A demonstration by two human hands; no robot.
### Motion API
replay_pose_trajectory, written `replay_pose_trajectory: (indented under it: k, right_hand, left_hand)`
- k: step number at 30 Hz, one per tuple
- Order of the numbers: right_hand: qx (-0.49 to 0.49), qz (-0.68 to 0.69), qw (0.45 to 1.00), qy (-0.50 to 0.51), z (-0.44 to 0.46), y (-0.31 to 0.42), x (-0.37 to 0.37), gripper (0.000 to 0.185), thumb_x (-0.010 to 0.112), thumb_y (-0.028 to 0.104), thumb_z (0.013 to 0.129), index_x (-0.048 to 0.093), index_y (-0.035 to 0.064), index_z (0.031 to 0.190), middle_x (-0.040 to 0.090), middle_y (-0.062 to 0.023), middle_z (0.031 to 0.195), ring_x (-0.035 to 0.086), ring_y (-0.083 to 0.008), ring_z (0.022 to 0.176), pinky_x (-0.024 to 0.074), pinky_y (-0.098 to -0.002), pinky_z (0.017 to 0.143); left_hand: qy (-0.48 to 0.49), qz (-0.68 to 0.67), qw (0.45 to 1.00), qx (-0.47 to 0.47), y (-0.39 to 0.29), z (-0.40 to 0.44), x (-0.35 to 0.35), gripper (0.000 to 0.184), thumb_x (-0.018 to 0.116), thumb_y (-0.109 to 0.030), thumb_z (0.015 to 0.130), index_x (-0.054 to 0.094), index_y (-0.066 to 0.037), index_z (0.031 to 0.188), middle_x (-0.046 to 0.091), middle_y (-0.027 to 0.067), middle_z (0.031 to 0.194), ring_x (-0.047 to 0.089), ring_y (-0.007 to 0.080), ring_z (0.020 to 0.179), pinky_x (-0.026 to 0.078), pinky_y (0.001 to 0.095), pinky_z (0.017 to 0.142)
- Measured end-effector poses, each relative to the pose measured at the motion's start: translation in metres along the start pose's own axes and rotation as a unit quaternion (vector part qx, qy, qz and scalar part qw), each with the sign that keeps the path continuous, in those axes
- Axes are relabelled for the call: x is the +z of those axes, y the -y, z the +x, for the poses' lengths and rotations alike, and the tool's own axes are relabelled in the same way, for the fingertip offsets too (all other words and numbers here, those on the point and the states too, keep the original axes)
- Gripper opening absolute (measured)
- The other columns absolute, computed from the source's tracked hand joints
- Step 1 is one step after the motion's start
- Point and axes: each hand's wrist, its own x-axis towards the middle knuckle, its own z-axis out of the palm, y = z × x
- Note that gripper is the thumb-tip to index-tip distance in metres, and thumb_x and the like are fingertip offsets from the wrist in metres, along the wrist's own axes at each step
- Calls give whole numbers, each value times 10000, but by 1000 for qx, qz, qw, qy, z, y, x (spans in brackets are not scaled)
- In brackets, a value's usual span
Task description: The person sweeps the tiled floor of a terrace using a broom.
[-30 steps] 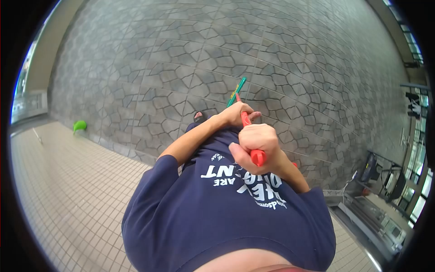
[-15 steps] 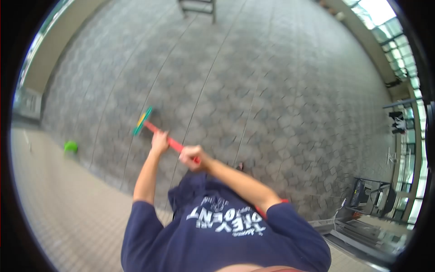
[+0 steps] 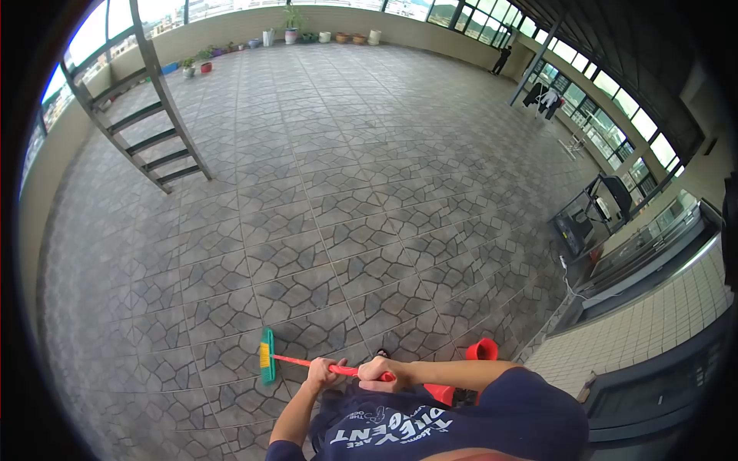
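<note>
Both hands grip the red handle of a broom with a green and yellow head [image 3: 267, 356], which rests at the floor to the left. My left hand [image 3: 326, 373] is wrapped round the handle on the side nearer the head. My right hand [image 3: 377, 373] is closed round the handle's end, close to my dark blue shirt [image 3: 461, 419]. The red handle [image 3: 292, 360] runs nearly level between head and hands.
Stone-patterned floor [image 3: 307, 200] spreads ahead. A metal ladder [image 3: 157, 138] stands at the left. A red bucket [image 3: 482, 349] is near my right arm. A treadmill [image 3: 592, 215] stands at the right. Flowerpots [image 3: 325, 37] line the far wall, and a person [image 3: 501, 60] is far off.
The view has tilted up, bringing the whole ladder, far wall and pots into sight. The broom head has swung out to the left of my body, and both hands still hold the handle.
</note>
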Motion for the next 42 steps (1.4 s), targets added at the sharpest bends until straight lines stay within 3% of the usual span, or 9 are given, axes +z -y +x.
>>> replay_pose_trajectory:
  k: [4, 8, 11, 19, 24, 29, 31, 37, 42]
  right_hand:
    - [91, -40, 991, -94, -25, 39, -69, 346, 607, 36, 930, 463, -10, 618, 461, -124, 563, 453, -282, 550, 381, -407, 584]
    - [48, -154, 980, -116, -28, 64, -98, 316, 633, 50, 887, 483, 3, 612, 511, -130, 575, 475, -283, 533, 388, -389, 588]
    - [37, -162, 972, -164, -36, 56, -108, 340, 652, 72, 867, 458, 12, 594, 515, -127, 572, 515, -309, 526, 403, -395, 591]
    - [-52, -153, 977, -136, -50, 93, -180, 358, 712, 78, 837, 457, 72, 587, 500, -80, 559, 518, -302, 526, 417, -405, 556]
    - [-147, 15, 989, -22, -10, 102, -201, 418, 726, -41, 738, 366, 97, 576, 412, -40, 547, 448, -283, 483, 365, -404, 518]
    - [-141, 178, 956, 184, 55, 83, -163, 287, 811, 17, 705, 549, 118, 647, 571, 17, 633, 584, -195, 577, 538, -363, 737]
    - [-121, 206, 929, 281, 92, 79, -135, 276, 829, 36, 704, 569, 116, 658, 593, 22, 643, 592, -194, 578, 546, -366, 747]
    - [-211, 156, 813, 519, 176, 87, -5, 444, 814, 57, 773, 448, 109, 527, 454, -37, 502, 461, -228, 453, 353, -357, 496]
    - [-232, 223, 766, 556, 233, 89, 106, 430, 743, -34, 753, 403, 105, 529, 385, -19, 497, 348, -222, 422, 265, -370, 481]
  left_hand:
    - [-19, -86, 992, 95, -73, 102, 36, 513, 675, -431, 940, 645, -46, 603, 594, 202, 579, 615, 419, 566, 471, 488, 544]
    - [-52, -238, 952, 186, -118, 174, 96, 483, 667, -330, 946, 577, 21, 627, 566, 194, 592, 534, 350, 515, 409, 451, 519]
    - [61, -247, 954, 160, -153, 215, 112, 378, 667, -231, 939, 575, 17, 669, 565, 173, 599, 513, 326, 524, 422, 430, 556]
    - [20, -221, 960, 170, -219, 246, 73, 362, 665, -159, 922, 546, 4, 621, 527, 167, 575, 528, 333, 531, 421, 434, 556]
    - [-43, -161, 983, 75, -210, 200, 7, 439, 692, -183, 913, 535, -25, 534, 525, 169, 525, 547, 358, 492, 426, 463, 518]
    - [-243, -108, 963, -33, -172, 108, -22, 452, 676, -327, 920, 607, -26, 590, 553, 185, 557, 552, 432, 561, 456, 508, 588]
    - [-200, -76, 968, -131, -143, 65, -26, 438, 680, -309, 933, 626, -37, 594, 590, 158, 612, 588, 370, 658, 472, 471, 663]
    - [-393, -148, 877, -235, -127, -85, -57, 283, 725, -278, 901, 737, -35, 757, 692, 130, 711, 673, 324, 731, 516, 415, 728]
    - [-612, -10, 744, -269, -101, -179, -86, 58, 769, -136, 825, 748, -84, 841, 699, 95, 780, 680, 293, 798, 538, 394, 728]
